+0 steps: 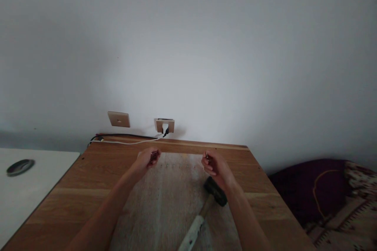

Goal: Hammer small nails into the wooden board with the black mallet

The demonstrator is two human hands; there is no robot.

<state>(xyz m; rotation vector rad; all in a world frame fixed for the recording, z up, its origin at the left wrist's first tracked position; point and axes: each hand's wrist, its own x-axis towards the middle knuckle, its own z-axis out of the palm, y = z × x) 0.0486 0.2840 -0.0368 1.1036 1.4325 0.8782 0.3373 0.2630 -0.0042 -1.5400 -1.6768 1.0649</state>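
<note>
Both my arms reach forward over a pale wooden board (173, 200) that lies on a brown wooden table (85, 188). My left hand (149, 159) is curled closed near the board's far left corner, with small dark items in its fingers that I cannot make out. My right hand (214, 166) is pinched closed near the far right corner, and a small metal tip, perhaps a nail, sticks up from its fingertips. A hammer (206, 208) with a black head and pale handle lies on the board just under my right wrist. A faint row of small marks runs across the board between my hands.
A white wall stands behind the table with a blank plate (118, 119) and a socket (165, 126) holding a white plug; cables (123, 140) run along the table's far edge. A white surface with a round dark dish (20, 167) lies left. Dark patterned fabric (330, 196) lies right.
</note>
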